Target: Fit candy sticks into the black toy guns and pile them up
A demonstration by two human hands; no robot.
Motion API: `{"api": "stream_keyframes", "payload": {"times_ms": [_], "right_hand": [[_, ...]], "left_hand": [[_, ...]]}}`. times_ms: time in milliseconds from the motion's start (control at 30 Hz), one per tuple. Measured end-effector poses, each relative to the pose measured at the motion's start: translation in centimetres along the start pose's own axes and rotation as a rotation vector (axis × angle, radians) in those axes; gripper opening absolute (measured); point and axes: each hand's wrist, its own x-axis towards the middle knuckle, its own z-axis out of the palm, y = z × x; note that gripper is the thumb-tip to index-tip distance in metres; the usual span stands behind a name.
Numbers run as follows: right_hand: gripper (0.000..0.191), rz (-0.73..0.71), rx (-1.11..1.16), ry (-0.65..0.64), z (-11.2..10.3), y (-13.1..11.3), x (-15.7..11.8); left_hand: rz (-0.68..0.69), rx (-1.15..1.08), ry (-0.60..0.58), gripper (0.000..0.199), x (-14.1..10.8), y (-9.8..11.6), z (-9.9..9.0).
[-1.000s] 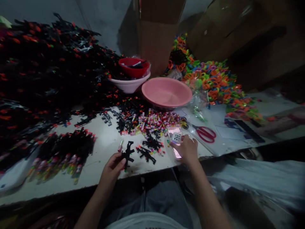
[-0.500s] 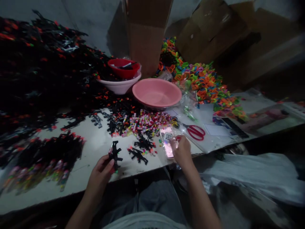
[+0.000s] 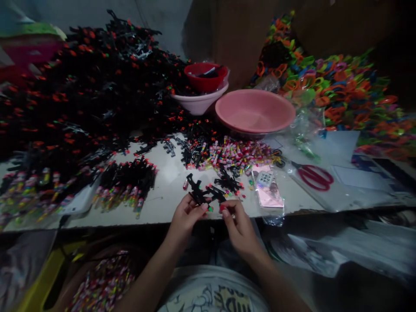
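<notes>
A black toy gun (image 3: 196, 190) is pinched in the left hand (image 3: 184, 219) at the table's (image 3: 167, 186) near edge; close beside, the right hand (image 3: 239, 225) pinches a small red piece (image 3: 222, 207). Beyond, I see colourful little tubes (image 3: 232, 155) and a pink basin (image 3: 255, 112).

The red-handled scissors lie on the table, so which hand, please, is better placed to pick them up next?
Probably the right hand: the scissors lie on its side, though it pinches a small red piece. The left hand is farther off, holding a black toy gun.
</notes>
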Motion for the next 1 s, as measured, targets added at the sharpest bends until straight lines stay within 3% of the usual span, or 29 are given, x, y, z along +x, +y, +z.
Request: {"api": "stream_keyframes", "payload": {"times_ms": [100, 200, 300, 367, 467, 533, 633, 700, 767, 900, 933, 1000], "right_hand": [[0.026, 0.007, 0.039, 0.061, -0.8, -0.3, 0.4], [0.041, 0.058, 0.101, 0.059, -1.6, -0.8, 1.2], [0.032, 0.139, 0.190, 0.026, -2.1, -1.1, 2.0], [0.027, 0.211, 0.293, 0.002, -2.1, -1.1, 2.3], [0.032, 0.398, 0.567, -0.033, -1.4, -1.0, 2.0], [0.034, 0.535, 0.769, -0.112, -0.6, -1.1, 1.3], [0.037, 0.634, 0.853, -0.303, 0.3, -1.1, 0.3], [0.038, 0.549, 0.699, -0.364, -0.1, -0.9, 0.3], [0.037, 0.376, 0.444, -0.263, -2.0, -0.1, 1.3], [0.032, 0.075, -0.077, 0.186, -9.7, 2.4, 6.0], [0.031, 0.010, -0.197, 0.248, -11.7, 3.1, 7.5], [0.031, -0.052, -0.420, 0.230, -15.1, 4.5, 10.2]], "left_hand": [[0.006, 0.158, -0.053, 0.033, -0.6, 0.2, -0.6], [-0.028, 0.351, -0.184, 0.028, -1.2, 0.9, -1.3], [0.009, 0.517, -0.282, 0.027, -1.5, 1.8, -2.1], [0.026, 0.505, -0.295, 0.032, -1.7, 2.1, -2.5], [0.025, 0.339, -0.321, 0.061, -2.0, 1.9, -2.8], [0.097, 0.319, -0.347, 0.076, -2.2, 1.2, -2.7], [0.298, 0.414, -0.327, 0.053, -1.9, -0.2, -2.1], [0.359, 0.395, -0.300, 0.028, -1.3, -1.0, -1.6], [0.274, 0.327, -0.238, 0.020, -0.6, -1.6, -1.1], [-0.016, 0.188, 0.049, 0.040, 0.8, -2.1, -0.6], [-0.055, 0.157, 0.106, 0.046, 1.1, -2.2, -0.4], [-0.086, 0.135, 0.182, 0.052, 1.6, -2.3, -0.2]]}}
